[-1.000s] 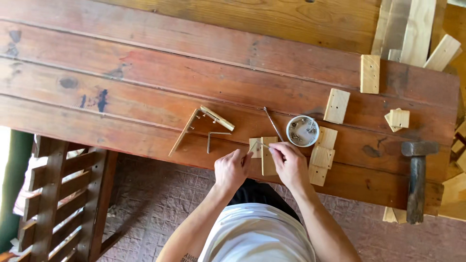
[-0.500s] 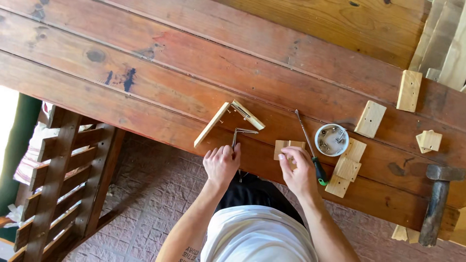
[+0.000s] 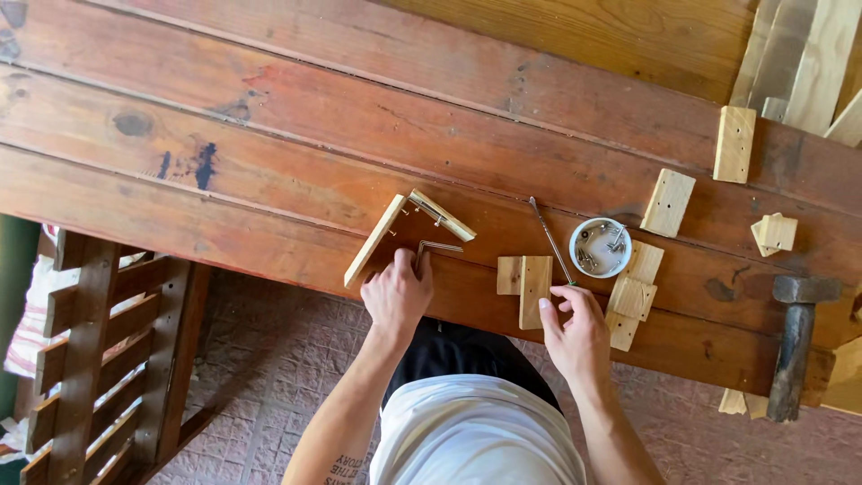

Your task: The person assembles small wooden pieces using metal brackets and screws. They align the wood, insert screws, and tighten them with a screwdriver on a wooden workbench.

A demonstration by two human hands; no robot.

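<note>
Already, two thin slats [image 3: 406, 232] stand joined in a corner on the desk [image 3: 269, 135], with small nails showing along one of them. The left hand [image 3: 397, 292] has its fingers closed on a bent metal hex key [image 3: 434, 248] lying just inside that corner. The right hand [image 3: 575, 325] rests loosely curled, fingertips touching a pair of small wooden blocks [image 3: 525, 280] set side by side. By the look of it, assembly is only partly done: several loose blocks [image 3: 667, 201] lie unused near a white tub of screws [image 3: 600, 247], a screwdriver [image 3: 549, 238] and a hammer [image 3: 795, 341].
</note>
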